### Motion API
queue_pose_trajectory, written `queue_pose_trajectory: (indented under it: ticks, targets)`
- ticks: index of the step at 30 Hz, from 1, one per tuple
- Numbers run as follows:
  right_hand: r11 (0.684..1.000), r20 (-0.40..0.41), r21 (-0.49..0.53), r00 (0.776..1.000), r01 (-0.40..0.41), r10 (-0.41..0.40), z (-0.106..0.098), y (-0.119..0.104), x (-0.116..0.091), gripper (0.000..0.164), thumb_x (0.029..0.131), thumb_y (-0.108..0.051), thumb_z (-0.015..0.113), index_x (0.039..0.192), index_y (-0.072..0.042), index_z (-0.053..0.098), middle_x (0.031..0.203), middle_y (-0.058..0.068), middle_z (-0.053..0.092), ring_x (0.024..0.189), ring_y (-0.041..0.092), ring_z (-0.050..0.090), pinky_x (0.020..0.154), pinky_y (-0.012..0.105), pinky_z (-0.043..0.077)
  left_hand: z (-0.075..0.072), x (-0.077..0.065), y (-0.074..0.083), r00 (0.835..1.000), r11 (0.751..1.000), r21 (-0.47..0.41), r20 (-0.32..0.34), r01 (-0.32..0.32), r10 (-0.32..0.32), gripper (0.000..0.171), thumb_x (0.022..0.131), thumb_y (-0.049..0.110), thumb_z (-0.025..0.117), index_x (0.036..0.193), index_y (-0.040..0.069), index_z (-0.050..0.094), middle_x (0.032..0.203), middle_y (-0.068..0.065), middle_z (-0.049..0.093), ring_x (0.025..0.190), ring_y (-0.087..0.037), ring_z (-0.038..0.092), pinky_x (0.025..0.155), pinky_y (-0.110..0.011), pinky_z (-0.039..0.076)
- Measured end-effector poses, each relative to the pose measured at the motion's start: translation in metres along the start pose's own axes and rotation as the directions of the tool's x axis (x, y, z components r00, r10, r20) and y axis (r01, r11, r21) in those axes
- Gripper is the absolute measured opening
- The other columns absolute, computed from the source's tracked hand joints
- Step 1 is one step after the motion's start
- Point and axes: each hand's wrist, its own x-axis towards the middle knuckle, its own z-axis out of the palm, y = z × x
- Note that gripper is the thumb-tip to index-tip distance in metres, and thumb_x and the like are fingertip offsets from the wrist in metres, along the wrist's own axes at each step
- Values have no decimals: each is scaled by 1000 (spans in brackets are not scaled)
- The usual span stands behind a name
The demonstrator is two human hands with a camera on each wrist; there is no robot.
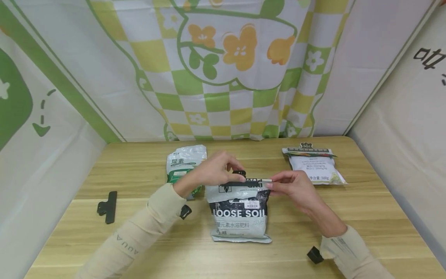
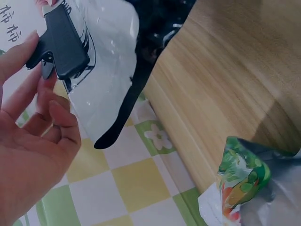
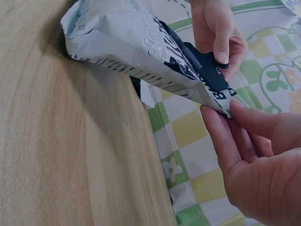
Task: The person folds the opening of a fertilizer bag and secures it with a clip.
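Note:
A white and black bag marked "LOOSE SOIL" (image 1: 239, 228) stands on the table in front of me, its top edge folded over. My left hand (image 1: 216, 169) pinches the grips of a black bag clip (image 2: 68, 44) between thumb and fingers. The clip's long bar lies across the folded top of the bag. My right hand (image 1: 296, 189) pinches the right end of that fold between thumb and fingertips, as the right wrist view shows. Whether the clip bites fully on the fold cannot be told.
Another black clip (image 1: 110, 207) lies at the left of the wooden table (image 1: 153, 248). Behind my left hand lies a white and green bag (image 1: 186, 155). At the back right, a white bag (image 1: 313, 166) has a clip (image 1: 308, 150) along its top. A patterned curtain (image 1: 223, 104) hangs behind.

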Motion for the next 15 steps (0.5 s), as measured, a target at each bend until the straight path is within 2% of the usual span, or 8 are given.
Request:
queue_pose_trajectory:
  ticks: [4,7,11,15]
  targets:
    - [1000,1,0,1000,-13,13,-1,2,0,12,91,4,76,101,-2,77,91,-2,80,84,16,80,88,41,65,4,-9,-2,998,997,-70,-44,35,-38,35,95,34,78,124,14,77,113,-1,78,97,-12,68,85,-29,57]
    - [1000,1,3,1000,-22,22,-1,2,0,12,91,3,77,101,-3,77,92,-2,80,84,16,80,90,42,64,6,-22,-4,987,984,-151,-116,95,-113,38,99,32,74,131,11,73,120,-4,77,104,-16,70,94,-34,59]
    - [1000,-3,22,1000,-22,22,-1,2,0,13,91,4,76,100,-5,78,92,-2,80,84,17,80,91,44,64,9,-45,-9,950,968,-222,-259,117,-174,35,101,23,71,133,8,71,124,-7,76,109,-21,72,99,-41,60]
    - [998,-6,56,1000,-16,17,-1,0,-1,14,91,6,76,97,-6,78,91,-1,80,84,16,80,89,40,64,13,-65,-14,908,967,-238,-376,95,-182,32,100,15,71,131,5,71,122,-11,76,108,-24,73,97,-45,61]
